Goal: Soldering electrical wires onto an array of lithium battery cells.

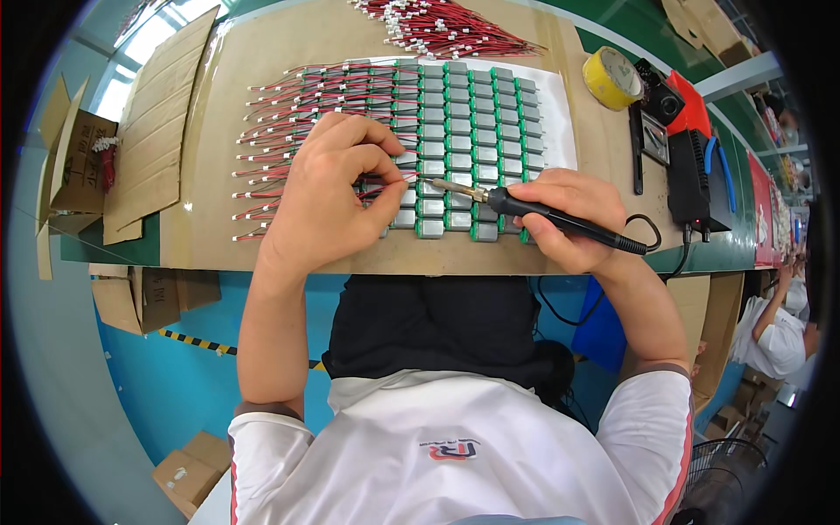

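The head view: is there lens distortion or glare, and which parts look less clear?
Head view: fisheye bending curves the cardboard-covered green table, and black surrounds the image; bright light washes out the pale window, upper left; the black-handled soldering iron looks fairly sharp, the white-shirted co-worker, far right, softer.

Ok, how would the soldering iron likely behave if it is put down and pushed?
The soldering iron is probably stiff, as its metal tip looks straight. Its rounded handle might roll, though the black cord near its rear end could drag on it.
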`<state>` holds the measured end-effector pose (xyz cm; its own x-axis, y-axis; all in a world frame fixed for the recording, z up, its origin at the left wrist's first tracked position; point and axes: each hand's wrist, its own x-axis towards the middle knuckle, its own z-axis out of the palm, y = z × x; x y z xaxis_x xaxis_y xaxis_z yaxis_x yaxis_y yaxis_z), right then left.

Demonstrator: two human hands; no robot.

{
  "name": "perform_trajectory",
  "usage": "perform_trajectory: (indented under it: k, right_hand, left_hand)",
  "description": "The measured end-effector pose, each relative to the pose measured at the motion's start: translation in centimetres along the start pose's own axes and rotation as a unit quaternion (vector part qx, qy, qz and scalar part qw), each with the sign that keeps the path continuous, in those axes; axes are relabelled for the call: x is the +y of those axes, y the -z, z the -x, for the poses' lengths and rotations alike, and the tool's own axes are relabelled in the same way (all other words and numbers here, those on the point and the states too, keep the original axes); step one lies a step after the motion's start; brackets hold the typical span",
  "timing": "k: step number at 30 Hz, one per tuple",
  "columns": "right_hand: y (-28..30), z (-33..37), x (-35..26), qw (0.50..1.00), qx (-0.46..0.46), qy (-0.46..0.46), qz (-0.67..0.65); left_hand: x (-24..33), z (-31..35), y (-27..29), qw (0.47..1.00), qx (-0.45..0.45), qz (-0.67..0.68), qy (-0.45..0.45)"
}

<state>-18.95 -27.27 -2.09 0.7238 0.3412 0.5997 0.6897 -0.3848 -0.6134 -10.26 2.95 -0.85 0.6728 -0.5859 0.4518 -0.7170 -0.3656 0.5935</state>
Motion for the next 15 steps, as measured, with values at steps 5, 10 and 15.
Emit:
perform_trajectory:
  k: [5,10,15]
  right_hand:
    - [0.07,0.0,-0.01,1.0,-0.003,0.002,0.001]
    - [0.07,0.02,-0.01,1.0,-0.005,0.001,0.004]
    - [0.11,-0.03,-0.04,1.0,-0.003,0.006,0.0]
  left_hand:
    - [-0.01,0.02,-0.06,1.0,0.001,-0.006,0.0]
    - [-0.08,0.06,-0.15,1.0,0.005,-0.008,-0.002]
    - [-0.09,0.07,-0.18,1.0,0.005,-0.009,-0.002]
